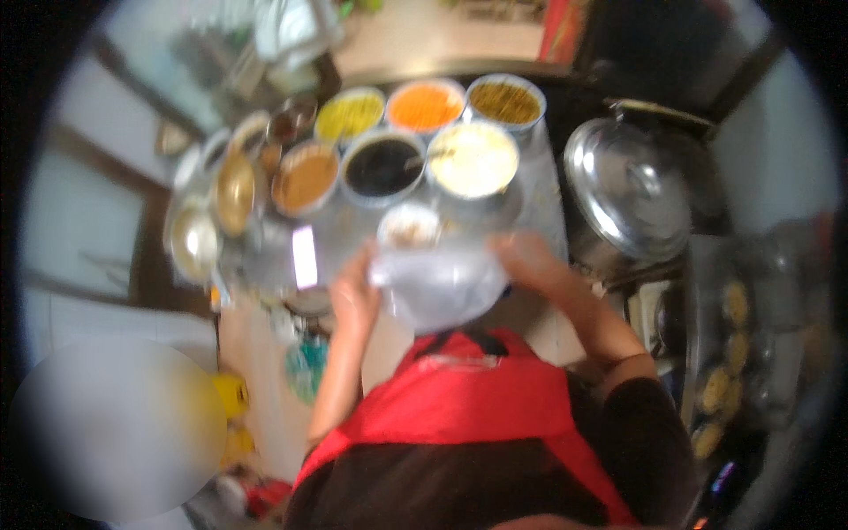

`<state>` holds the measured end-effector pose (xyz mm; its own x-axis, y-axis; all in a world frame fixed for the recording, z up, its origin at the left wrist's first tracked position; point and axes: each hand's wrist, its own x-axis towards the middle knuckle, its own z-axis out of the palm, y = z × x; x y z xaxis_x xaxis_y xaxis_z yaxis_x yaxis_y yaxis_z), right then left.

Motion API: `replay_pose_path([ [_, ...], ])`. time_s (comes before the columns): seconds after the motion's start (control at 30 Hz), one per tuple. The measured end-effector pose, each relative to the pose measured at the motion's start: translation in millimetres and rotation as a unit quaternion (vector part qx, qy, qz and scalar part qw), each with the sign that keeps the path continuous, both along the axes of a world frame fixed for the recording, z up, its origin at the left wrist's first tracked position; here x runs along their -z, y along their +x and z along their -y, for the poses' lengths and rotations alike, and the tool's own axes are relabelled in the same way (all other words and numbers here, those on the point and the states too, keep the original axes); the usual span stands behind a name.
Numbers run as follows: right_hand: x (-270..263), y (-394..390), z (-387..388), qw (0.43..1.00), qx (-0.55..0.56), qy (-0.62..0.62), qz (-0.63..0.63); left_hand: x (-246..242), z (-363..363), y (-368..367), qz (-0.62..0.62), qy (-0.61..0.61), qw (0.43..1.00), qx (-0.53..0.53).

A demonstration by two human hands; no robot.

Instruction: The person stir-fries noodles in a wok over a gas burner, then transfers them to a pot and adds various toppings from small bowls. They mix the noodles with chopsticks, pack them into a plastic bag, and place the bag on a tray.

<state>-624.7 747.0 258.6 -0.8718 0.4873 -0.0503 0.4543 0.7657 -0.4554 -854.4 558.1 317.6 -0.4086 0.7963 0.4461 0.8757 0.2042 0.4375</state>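
A clear plastic bag (440,285) stretches between my two hands in front of the red apron (477,397). My left hand (354,288) grips its left edge, and my right hand (523,258) grips the opposite edge. Just beyond the bag, a small white bowl (409,226) with brownish-white contents stands on the metal table (361,228). Behind that bowl are a bowl of dark liquid (383,167) and a bowl of pale yellowish food (474,162) with a utensil in it. Motion blur hides the fingertips and what the bag contains.
Bowls of yellow-green (350,114), orange (425,106) and brown-green food (505,103) line the back. A brown sauce bowl (305,177) and metal bowls (194,242) stand left, near a bright phone-like rectangle (305,257). At right is a lidded steel pot (626,189) beside round pale items (717,389).
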Motion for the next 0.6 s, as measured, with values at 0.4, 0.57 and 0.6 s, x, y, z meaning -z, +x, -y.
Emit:
replay_pose_path([
  [0.4,26.7,-33.7,60.3,0.693,-0.024,-0.711,-0.114,22.0,125.4,13.0,0.566,-0.025,0.797,-0.21],
  [0.57,100.8,-90.4,31.9,0.721,0.301,-0.575,-0.244,38.6,132.3,-14.7,0.612,0.074,0.749,-0.246],
  [0.6,105.0,-109.2,31.3,0.69,0.308,-0.589,-0.287,40.8,130.3,-22.7,0.614,0.082,0.749,-0.236],
])
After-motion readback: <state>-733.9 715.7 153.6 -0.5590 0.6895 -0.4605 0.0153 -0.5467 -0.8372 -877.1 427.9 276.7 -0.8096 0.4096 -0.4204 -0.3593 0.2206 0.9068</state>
